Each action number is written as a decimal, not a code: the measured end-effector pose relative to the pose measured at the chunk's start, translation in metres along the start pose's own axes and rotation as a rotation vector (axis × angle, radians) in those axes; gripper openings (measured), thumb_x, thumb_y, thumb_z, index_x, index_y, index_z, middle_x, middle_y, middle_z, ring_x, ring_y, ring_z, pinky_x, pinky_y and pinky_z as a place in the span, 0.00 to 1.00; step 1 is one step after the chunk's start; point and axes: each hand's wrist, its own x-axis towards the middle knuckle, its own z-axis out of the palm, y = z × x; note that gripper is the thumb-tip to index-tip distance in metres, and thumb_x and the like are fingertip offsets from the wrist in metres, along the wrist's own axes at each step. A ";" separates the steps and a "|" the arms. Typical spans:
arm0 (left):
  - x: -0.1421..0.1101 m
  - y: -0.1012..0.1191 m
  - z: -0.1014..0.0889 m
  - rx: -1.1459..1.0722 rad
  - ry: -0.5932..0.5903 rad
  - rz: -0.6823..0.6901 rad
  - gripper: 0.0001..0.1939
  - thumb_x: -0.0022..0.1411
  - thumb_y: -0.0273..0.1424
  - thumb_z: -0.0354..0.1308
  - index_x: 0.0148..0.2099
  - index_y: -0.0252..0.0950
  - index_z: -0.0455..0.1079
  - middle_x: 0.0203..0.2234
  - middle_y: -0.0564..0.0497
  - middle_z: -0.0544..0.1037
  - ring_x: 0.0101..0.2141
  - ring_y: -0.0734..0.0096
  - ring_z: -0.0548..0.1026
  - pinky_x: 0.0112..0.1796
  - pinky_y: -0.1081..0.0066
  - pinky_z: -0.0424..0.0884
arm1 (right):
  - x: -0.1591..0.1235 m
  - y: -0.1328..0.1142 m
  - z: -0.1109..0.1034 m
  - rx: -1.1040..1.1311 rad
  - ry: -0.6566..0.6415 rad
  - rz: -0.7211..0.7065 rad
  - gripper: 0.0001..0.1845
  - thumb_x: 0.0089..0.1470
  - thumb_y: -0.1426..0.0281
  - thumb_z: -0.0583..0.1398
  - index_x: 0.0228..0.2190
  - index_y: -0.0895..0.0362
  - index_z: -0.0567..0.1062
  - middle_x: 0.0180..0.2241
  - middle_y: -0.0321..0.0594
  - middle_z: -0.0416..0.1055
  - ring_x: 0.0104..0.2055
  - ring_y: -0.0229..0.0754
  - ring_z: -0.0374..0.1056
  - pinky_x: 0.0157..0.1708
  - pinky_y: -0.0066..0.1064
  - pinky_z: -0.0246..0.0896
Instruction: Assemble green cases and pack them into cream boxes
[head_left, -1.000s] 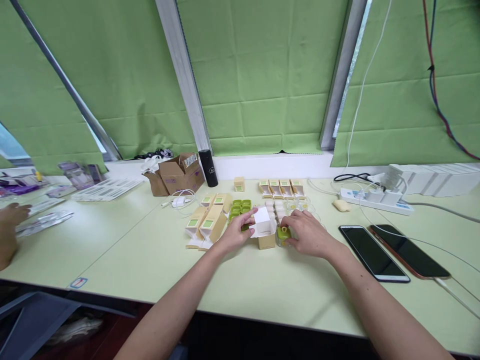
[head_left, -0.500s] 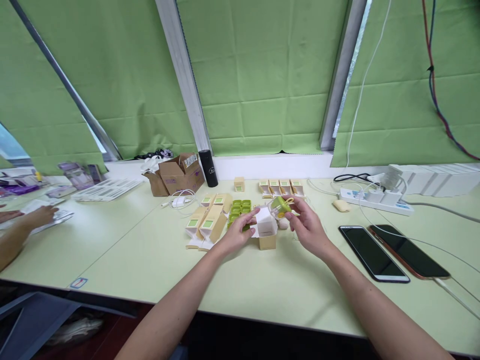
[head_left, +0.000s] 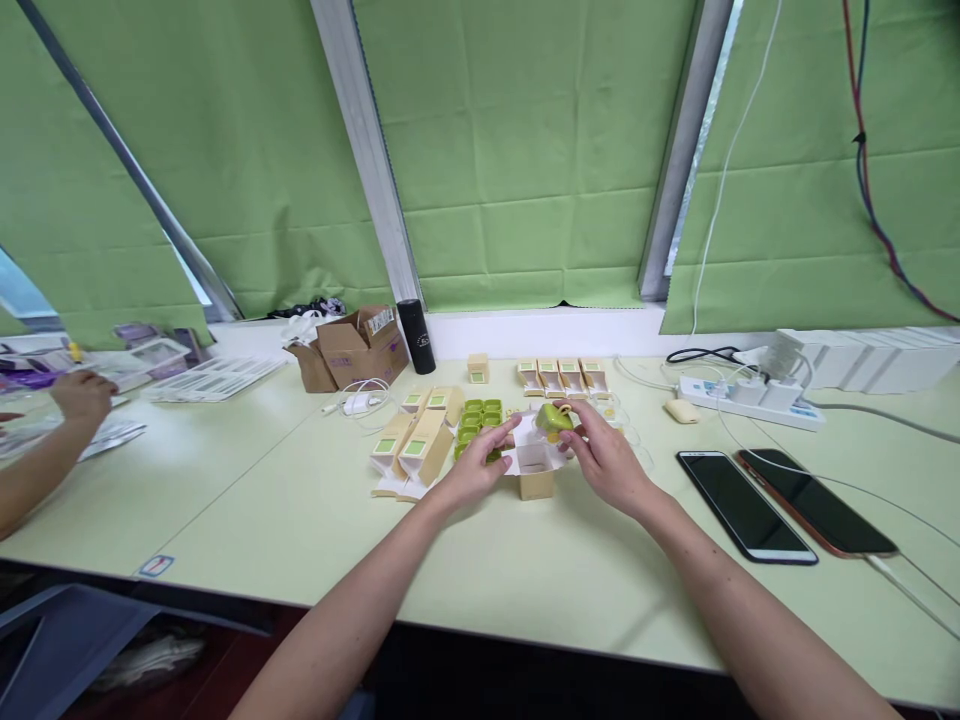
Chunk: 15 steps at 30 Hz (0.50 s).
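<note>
My right hand [head_left: 609,455] grips a small green-topped item with a yellow loop [head_left: 553,420], holding it just above an open small cardboard box [head_left: 536,487]. That box stands upright on the table, its white flaps spread. With thumb and fingers, my left hand [head_left: 478,466] holds the box's left flap. Behind the left hand sit several green cups [head_left: 469,418] in rows, partly covered by it. Left of them, several open tan boxes [head_left: 421,447] with green labels lie on their sides.
At the back are a row of open tan boxes [head_left: 561,376], one small tan box [head_left: 478,368], a black bottle [head_left: 416,337] and a brown carton [head_left: 364,350]. Phones [head_left: 746,505] and a power strip [head_left: 750,403] with cables lie right. A co-worker's hand [head_left: 82,395] is far left.
My right hand has brought the green-topped item left and slightly down, over the box opening, and turned it. The box flaps are spread wider. The co-worker's hand has moved up.
</note>
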 end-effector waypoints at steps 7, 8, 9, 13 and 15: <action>-0.001 0.003 0.000 -0.011 0.006 0.007 0.36 0.64 0.27 0.62 0.73 0.43 0.64 0.60 0.42 0.74 0.57 0.57 0.73 0.63 0.54 0.65 | -0.003 -0.001 0.004 -0.192 -0.079 -0.032 0.18 0.73 0.66 0.50 0.60 0.50 0.63 0.58 0.47 0.75 0.42 0.49 0.81 0.37 0.40 0.70; 0.000 0.004 0.000 -0.010 0.008 0.005 0.36 0.64 0.27 0.62 0.73 0.43 0.64 0.59 0.42 0.75 0.56 0.57 0.73 0.63 0.54 0.65 | -0.004 -0.001 0.005 -0.216 -0.085 -0.050 0.18 0.73 0.65 0.50 0.60 0.50 0.64 0.59 0.48 0.74 0.43 0.50 0.81 0.36 0.39 0.70; 0.000 0.004 0.001 -0.007 0.011 0.002 0.36 0.64 0.27 0.62 0.73 0.43 0.64 0.58 0.42 0.75 0.56 0.57 0.73 0.63 0.54 0.65 | -0.004 -0.001 0.006 -0.239 -0.090 -0.067 0.18 0.72 0.66 0.50 0.60 0.50 0.64 0.60 0.48 0.74 0.43 0.50 0.80 0.35 0.39 0.69; 0.000 0.003 0.001 0.002 0.024 0.014 0.36 0.64 0.27 0.62 0.73 0.42 0.65 0.55 0.43 0.76 0.55 0.57 0.73 0.63 0.53 0.64 | -0.006 -0.004 0.009 -0.304 -0.115 -0.107 0.18 0.71 0.68 0.52 0.60 0.50 0.65 0.57 0.47 0.76 0.42 0.49 0.79 0.34 0.36 0.66; 0.000 0.003 0.001 0.004 0.023 0.022 0.36 0.64 0.26 0.62 0.73 0.42 0.65 0.53 0.43 0.77 0.55 0.56 0.73 0.63 0.53 0.63 | -0.007 -0.006 0.009 -0.323 -0.129 -0.111 0.17 0.70 0.69 0.53 0.59 0.50 0.66 0.53 0.45 0.78 0.41 0.49 0.78 0.32 0.35 0.63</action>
